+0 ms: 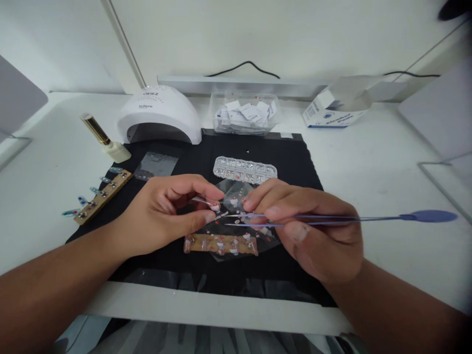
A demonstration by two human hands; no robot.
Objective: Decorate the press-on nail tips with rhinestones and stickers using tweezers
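Between its thumb and fingers, my left hand pinches a small clear nail tip with a white and red figure on its end. My right hand holds blue tweezers, their points slightly apart and close to that nail tip. Beneath both hands lie clear plastic sheets with small stickers or charms. A wooden strip bearing decorated nail tips lies just below the hands. Beyond them is a clear compartment case of small gems.
A black mat covers the middle of the white table. Around it are a white lamp, a polish bottle, a second nail strip, a tub of packets, an opened box and a plastic sachet.
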